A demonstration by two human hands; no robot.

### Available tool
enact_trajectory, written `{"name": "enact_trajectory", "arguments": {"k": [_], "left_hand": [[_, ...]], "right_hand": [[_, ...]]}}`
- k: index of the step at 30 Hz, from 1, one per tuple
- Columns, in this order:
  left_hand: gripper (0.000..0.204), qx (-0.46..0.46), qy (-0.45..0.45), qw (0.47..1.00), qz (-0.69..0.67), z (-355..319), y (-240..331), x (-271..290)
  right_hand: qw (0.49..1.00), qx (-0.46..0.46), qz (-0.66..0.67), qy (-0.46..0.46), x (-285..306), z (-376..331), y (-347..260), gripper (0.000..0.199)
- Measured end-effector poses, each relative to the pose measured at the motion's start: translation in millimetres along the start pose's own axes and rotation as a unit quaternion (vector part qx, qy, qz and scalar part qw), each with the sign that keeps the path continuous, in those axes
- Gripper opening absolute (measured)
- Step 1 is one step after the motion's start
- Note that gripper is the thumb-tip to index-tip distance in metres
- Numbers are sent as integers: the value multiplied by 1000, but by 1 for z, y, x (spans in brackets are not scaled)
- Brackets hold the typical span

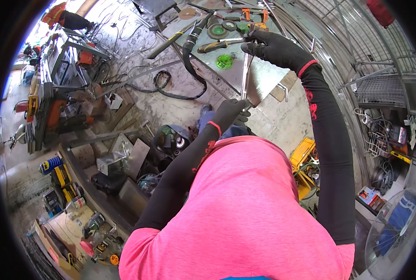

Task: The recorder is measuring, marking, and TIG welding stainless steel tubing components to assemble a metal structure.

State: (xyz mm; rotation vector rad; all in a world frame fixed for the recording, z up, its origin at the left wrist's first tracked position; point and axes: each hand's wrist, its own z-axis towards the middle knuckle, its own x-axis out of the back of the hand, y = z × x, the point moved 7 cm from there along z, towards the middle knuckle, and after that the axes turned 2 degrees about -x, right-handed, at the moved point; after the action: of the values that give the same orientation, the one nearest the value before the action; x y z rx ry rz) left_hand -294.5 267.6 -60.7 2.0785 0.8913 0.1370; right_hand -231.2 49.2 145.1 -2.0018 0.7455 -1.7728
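Observation:
A shiny metal tube point(245, 79) stretches between my two black-gloved hands, over the near edge of the worktable point(224, 77). My left hand point(231, 112) is closed round its near end. At the far end my right hand point(268, 46) has its fingers curled about the tube; the glove hides part of that end. On the table to the left of my right hand lie a tool with a yellow-and-black handle point(212, 46) and a round green disc point(224, 61). Beyond them is a grinding wheel with a green centre point(217, 31).
A black hose point(189, 56) runs off the table and loops on the floor. A hammer point(170, 41) lies left of it. Yellow toolbox point(303, 154) stands right of my body. Metal frames point(58, 70) stand left, a wire mesh rack point(378, 91) right, and a fan point(394, 228) at lower right.

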Motion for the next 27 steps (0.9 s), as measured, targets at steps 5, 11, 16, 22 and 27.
{"name": "enact_trajectory", "arguments": {"k": [5,11,16,22,27], "left_hand": [[47,-4,0,1000,2,0,-1,0],[49,0,-12,1000,-13,2,-1,0],[49,-2,-12,1000,-17,4,0,-2],[49,-10,-13,1000,-19,8,-3,1],[48,-14,-12,1000,-13,8,-4,2]], "right_hand": [[999,-15,30,-16,1,-3,-6,71],[998,-42,35,-38,2,-9,-16,73],[998,-23,56,-12,-6,-2,0,66],[998,8,69,5,-9,0,1,62],[998,-6,59,18,-8,-4,1,59]]}}
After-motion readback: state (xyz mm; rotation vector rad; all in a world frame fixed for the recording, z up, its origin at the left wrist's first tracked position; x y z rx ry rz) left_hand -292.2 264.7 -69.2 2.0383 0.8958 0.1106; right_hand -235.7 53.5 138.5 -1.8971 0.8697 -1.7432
